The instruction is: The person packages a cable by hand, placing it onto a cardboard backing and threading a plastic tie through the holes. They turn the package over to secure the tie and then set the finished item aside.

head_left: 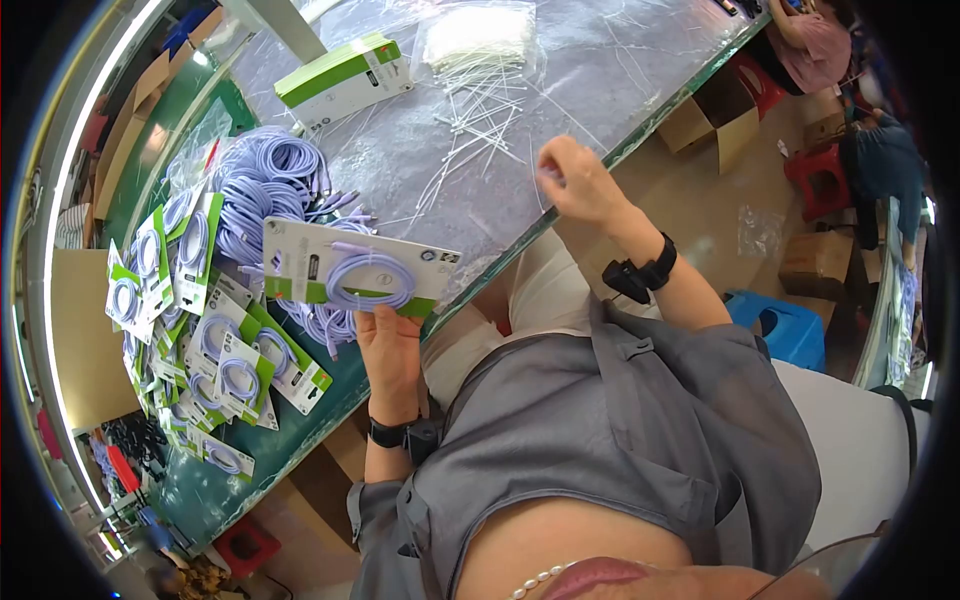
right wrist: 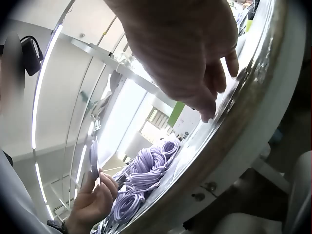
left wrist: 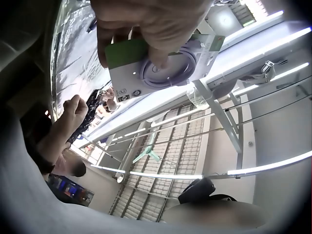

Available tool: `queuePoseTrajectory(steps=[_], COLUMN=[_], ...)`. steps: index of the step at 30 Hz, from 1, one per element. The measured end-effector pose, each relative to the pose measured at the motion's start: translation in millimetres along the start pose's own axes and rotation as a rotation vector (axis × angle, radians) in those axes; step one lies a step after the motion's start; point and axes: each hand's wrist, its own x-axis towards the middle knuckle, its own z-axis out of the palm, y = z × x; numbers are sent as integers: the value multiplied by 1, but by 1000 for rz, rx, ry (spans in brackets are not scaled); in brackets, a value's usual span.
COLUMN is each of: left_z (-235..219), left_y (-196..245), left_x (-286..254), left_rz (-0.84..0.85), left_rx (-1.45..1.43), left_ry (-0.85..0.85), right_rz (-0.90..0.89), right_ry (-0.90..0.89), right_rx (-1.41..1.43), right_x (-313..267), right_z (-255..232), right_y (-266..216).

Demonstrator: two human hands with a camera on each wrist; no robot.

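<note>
My left hand [head_left: 392,360] holds a white and green card [head_left: 300,262] by its lower edge. A coiled lilac cable [head_left: 372,282] lies on the card's face. In the left wrist view the thumb [left wrist: 158,57] presses on the coil. Close to the table's near edge, my right hand [head_left: 580,180] is raised with its fingers bent; I cannot tell whether something thin is pinched in them. Beyond it white cable ties [head_left: 480,115] lie scattered from a pile. Bundled lilac cables [head_left: 250,205] are heaped behind the held card.
Several carded cables [head_left: 235,375] are piled at the left of the table. A stack of green and white cards [head_left: 345,80] stands beside a metal post [head_left: 280,30]. A blue stool [head_left: 775,325] and open carton [head_left: 710,120] are on the floor to the right.
</note>
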Motion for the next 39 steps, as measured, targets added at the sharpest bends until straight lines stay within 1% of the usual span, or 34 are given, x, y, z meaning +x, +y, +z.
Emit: queuePoseTrajectory(steps=[1,3,4,6,7,10,13,15,17,18,20,21,23,24,25,26,27,28,30,31,33,34,35,36,37,38,39], left_z=[5,18,22,39,47,62,73,77,79,81,84,86,87,87,87,86,85,84,83,82,79,79,79,80,85,92,98], left_y=[-4,-13,-17,-22,-22,-21,-22,-23,-24,-26,-29,-30,-32,-34,-34,-35,-35,-35,-34,-33,-30,-29,-29,-29,-27,-24,-22], left_x=[2,8,12,23,28,42,53,59,63,65,68,69,71,72,72,72,72,73,72,72,71,72,73,73,72,71,72], left_rz=[0,-49,-87,-85,-84,-86,-72,-97,-107,-121,-126,-128,-137,-141,-146,-191,-236,-238,-316,-316,-404,-397,-478,-557,-558,-597,-635], left_rx=[1,40,17,23,23,-3,-8,-71,-69,-72,-69,-63,-57,-54,-50,-88,-125,-122,-218,-215,-421,-419,-659,-900,-897,-1053,-1210], left_ry=[0,-9,-20,-7,8,-2,-31,-77,-83,-95,-102,-105,-103,-99,-103,-71,-37,-37,22,24,16,22,-29,-81,-74,-43,-14], right_rz=[0,79,81,72,67,82,128,98,-28,-25,112,118,255,261,167,71,75,72,69,45,14,58,105,107,-14,-134,-132], right_ry=[1,186,187,49,49,107,133,142,221,222,197,198,73,77,89,102,104,91,76,97,118,141,156,151,135,123,127], right_rx=[0,-342,-337,-476,-465,-555,-511,-480,-497,-497,-420,-419,-413,-410,-471,-532,-530,-560,-586,-552,-512,-119,275,281,307,330,332], right_x=[1,1,0,-1,0,-4,-6,-8,-10,-10,-9,-8,-3,-4,-7,-9,-9,-10,-12,-14,-12,-13,-15,-16,-17,-17,-18], right_z=[1,5,6,11,13,12,1,-4,-5,-4,-2,-2,-4,-2,0,2,5,9,11,9,3,-5,-13,-19,-23,-25,-26], right_y=[1,1,0,-1,1,13,26,25,19,20,22,21,16,12,7,4,4,6,8,10,3,-10,-22,-34,-47,-57,-64])
